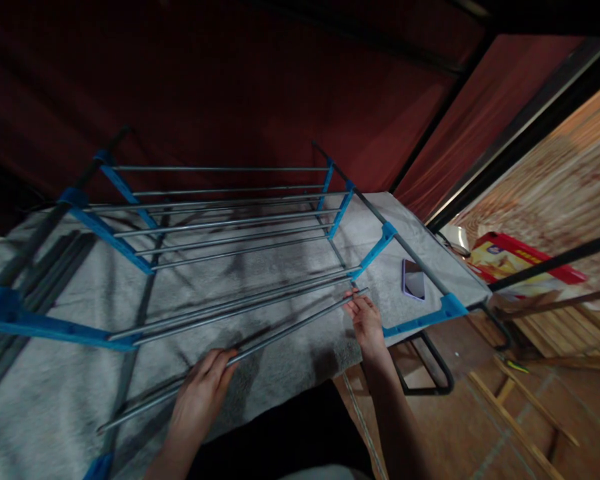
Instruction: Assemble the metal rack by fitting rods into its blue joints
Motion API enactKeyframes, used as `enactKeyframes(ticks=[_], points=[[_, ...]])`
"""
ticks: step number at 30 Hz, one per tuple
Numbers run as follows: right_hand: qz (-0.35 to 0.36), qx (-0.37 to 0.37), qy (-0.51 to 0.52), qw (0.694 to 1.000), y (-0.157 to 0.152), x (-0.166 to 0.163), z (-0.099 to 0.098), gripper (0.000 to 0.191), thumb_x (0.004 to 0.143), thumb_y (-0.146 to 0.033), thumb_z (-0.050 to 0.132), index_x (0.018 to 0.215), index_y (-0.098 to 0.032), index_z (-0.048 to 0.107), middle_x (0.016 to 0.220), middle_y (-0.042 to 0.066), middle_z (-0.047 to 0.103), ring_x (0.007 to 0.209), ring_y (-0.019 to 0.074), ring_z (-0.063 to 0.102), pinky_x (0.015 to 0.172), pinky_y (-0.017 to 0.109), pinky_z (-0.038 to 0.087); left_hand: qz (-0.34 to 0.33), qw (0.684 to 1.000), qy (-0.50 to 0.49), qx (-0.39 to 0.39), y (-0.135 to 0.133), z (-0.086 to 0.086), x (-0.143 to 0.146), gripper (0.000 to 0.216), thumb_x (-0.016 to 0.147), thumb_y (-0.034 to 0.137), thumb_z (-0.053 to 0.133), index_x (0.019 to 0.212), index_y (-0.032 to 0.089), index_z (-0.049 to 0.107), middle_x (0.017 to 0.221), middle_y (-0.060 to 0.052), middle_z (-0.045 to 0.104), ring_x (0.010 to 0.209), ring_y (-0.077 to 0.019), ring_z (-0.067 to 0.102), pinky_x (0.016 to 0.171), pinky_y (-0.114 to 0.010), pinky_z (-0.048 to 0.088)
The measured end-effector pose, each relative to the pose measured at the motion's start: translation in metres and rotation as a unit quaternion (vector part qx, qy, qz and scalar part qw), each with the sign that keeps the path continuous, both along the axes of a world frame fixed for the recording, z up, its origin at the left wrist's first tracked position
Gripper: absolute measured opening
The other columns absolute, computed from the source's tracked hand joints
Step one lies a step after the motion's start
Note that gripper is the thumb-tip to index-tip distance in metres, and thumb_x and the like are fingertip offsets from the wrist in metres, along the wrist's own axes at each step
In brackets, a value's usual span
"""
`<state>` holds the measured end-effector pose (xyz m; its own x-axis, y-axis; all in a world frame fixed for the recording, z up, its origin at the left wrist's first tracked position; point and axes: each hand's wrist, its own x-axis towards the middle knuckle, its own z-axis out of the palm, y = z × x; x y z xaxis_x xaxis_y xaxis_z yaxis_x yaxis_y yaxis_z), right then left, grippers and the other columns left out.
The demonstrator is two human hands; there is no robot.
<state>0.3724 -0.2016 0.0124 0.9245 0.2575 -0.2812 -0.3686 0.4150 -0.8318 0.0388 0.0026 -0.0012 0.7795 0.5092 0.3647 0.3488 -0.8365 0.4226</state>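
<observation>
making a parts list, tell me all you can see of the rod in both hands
The rod is long, thin and straight, grey with a dull shine, apparently metal. It runs slantwise on the near side of the rack, both ends free. The left hand's grip holds it partway along; the right hand's grip pinches it near its right end, a short tip jutting past. Whether it touches the grey cloth below is unclear.

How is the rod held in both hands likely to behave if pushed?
The rod is probably stiff, running straight between left hand and right hand. Its slim, seemingly round shape might roll on the cloth. Its metallic sheen suggests slipperiness.
</observation>
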Motion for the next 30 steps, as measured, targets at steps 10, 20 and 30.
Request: enactKeyframes(ticks=[10,20,30], points=[[-0.02,-0.009,0.011,1.0,-0.009,0.014,-0.008,0.031,0.065,-0.028,0.091,0.083,-0.025,0.067,0.085,-0.002,0.079,0.078,0.0131,0.077,0.071,0.022,0.064,0.023,1.0,0.003,0.01,0.021,-0.013,-0.02,0.036,0.106,0.048,0.047,0.113,0.028,0.075,0.1,-0.005,0.08,0.091,-0.0262,0.076,0.085,-0.038,0.059],[-0.011,0.012,0.051,0.999,-0.014,0.015,-0.01,0.03,0.066,-0.022,0.091,0.085,-0.026,0.068,0.09,-0.002,0.081,0.083,0.0155,0.078,0.07,0.026,0.066,0.154,0.986,0.042,0.041,0.037,-0.008,-0.045,0.03,0.098,0.041,0.047,0.099,0.028,0.074,0.095,-0.007,0.081,0.093,-0.0301,0.073,0.094,-0.047,0.051],[-0.012,-0.026,0.035,0.999,-0.026,0.022,-0.021,0.028,0.067,-0.027,0.09,0.084,-0.024,0.068,0.093,0.001,0.079,0.089,0.0158,0.074,0.083,0.03,0.065,0.322,0.946,-0.026,-0.006,0.034,0.003,-0.054,0.017,0.092,0.042,0.06,0.099,0.028,0.068,0.119,-0.005,0.074,0.119,-0.0346,0.065,0.114,-0.065,0.046]])
